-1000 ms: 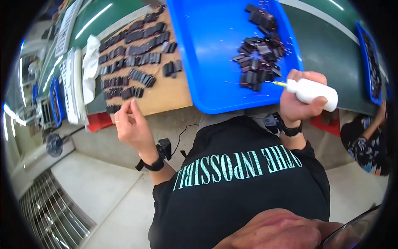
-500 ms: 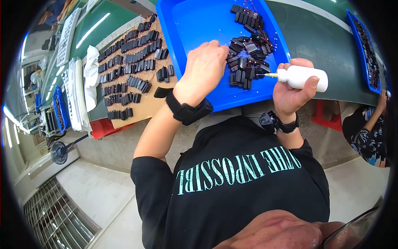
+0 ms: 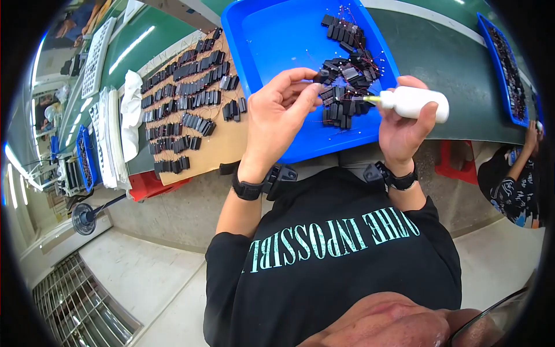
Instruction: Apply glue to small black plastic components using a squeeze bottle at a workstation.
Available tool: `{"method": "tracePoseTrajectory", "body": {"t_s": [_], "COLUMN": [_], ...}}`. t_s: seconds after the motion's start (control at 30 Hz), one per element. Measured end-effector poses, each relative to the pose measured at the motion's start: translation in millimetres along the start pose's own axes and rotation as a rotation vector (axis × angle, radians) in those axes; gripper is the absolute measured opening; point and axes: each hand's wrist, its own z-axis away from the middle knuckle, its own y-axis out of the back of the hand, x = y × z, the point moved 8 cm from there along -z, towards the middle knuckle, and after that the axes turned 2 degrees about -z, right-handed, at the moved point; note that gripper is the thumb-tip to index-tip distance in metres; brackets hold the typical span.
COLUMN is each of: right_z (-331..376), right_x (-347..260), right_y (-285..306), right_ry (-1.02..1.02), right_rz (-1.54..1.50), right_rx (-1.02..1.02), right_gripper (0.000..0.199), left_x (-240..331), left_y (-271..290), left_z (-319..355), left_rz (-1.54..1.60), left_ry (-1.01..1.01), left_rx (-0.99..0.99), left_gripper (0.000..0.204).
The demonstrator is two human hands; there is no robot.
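Assembly workshop: parts trays (image 3: 260, 69), workbench (image 3: 451, 75)

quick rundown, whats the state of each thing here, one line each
left hand: over the blue tray, fingertips pinching a small black part
small black part: held up above the pile
right hand: gripping the white bottle
white bottle: held sideways, yellow nozzle pointing at the pile
blue tray: holds a loose pile of black parts, left half bare
cardboard sheet: covered in rows of black parts
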Motion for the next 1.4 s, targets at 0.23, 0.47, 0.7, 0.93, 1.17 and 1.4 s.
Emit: {"method": "tracePoseTrajectory", "body": {"t_s": [0.23, 0.47, 0.7, 0.93, 1.17, 1.4], "right_z": [0.8, -9.7, -1.0, 0.0, -27.5, -9.4], "right_x": [28.6, 24.1, 1.2, 17.6, -3.3, -5.1], "right_y": [-47.3, -59.0, -55.7, -47.2, -31.3, -21.0], "right_ry": [-0.740, -0.671, -0.235, -0.331, 0.152, 0.583], "right_rz": [-0.781, -0.740, -0.355, -0.306, -0.091, 0.156], "right_rx": [-0.391, -0.389, -0.280, -0.232, -0.009, -0.207], "right_gripper": [0.052, 0.051, 0.056, 0.058, 0.057, 0.058], "left_x": [19.1, -4.1, -43.8, -30.6, -41.6, -51.7], "left_y": [-36.4, -48.5, -53.5, -43.1, -33.0, -38.4], "left_z": [14.7, 26.7, 36.9, 29.6, 21.8, 10.0], "left_rz": [-0.252, -0.056, 0.449, -0.067, 0.176, 0.334], "left_ry": [-0.264, -0.175, 0.306, -0.197, 0.071, 0.140], "left_rx": [-0.348, -0.362, -0.297, -0.246, -0.217, -0.185], "left_gripper": [0.020, 0.022, 0.028, 0.026, 0.022, 0.023]}}
